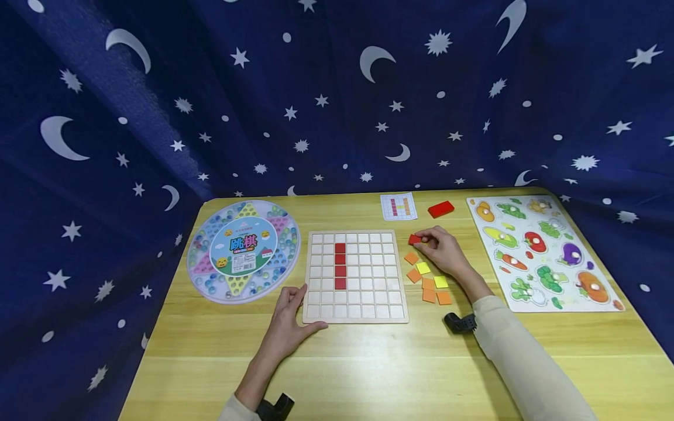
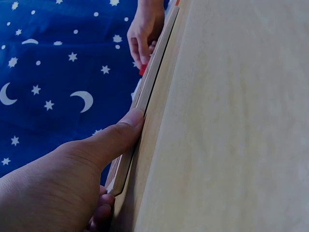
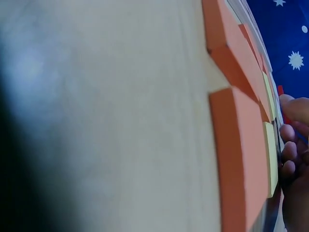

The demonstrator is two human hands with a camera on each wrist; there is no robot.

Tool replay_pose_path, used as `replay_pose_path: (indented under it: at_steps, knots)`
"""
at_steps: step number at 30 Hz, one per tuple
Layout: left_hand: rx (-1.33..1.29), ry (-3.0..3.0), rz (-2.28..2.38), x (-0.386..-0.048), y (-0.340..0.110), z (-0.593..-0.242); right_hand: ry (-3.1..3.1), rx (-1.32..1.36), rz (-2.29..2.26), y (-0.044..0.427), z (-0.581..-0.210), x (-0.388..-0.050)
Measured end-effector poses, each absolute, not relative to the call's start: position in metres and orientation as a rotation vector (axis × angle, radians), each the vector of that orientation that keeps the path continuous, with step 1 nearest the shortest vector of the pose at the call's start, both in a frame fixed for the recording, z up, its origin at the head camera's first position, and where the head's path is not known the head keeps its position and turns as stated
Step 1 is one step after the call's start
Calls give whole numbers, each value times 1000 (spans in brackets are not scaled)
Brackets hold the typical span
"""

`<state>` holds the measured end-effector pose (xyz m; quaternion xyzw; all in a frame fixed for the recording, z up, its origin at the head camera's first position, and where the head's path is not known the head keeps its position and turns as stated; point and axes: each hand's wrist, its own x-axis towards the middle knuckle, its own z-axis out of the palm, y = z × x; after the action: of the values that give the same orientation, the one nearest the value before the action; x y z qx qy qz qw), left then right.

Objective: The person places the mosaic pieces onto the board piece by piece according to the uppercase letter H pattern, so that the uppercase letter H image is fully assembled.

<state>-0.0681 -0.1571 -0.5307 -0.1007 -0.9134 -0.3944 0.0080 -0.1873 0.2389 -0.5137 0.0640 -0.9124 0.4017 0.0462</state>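
Observation:
A wooden grid board (image 1: 368, 298) lies mid-table, with a column of several red square tiles (image 1: 340, 258) in its cells. My left hand (image 1: 286, 327) holds the board's near left corner, its thumb along the front edge and its fingers at the left side. In the left wrist view that thumb (image 2: 118, 137) presses the board's edge. Right of the board, my right hand (image 1: 444, 251) pinches a red tile (image 1: 414, 239) between thumb and fingertips. Loose orange tiles (image 1: 444, 298) and yellow tiles (image 1: 423, 268) lie just nearer than that hand; the right wrist view shows orange ones (image 3: 241, 159) close up.
Behind the board are a pattern card (image 1: 398, 206) and a red block (image 1: 440, 209). A round Chinese checkers set (image 1: 243, 251) with marbles stands left; a vegetable puzzle board (image 1: 544, 254) lies right. A dark blue star-patterned curtain (image 1: 337, 134) hangs behind the table.

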Motion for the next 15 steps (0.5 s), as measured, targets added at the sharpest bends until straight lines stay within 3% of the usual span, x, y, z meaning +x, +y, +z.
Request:
replay_pose_path:
  at_steps: [15]
  knots:
    - [-299, -2834, -1209, -67, -154, -530, -2790, 358, 1390, 197, -494, -176]
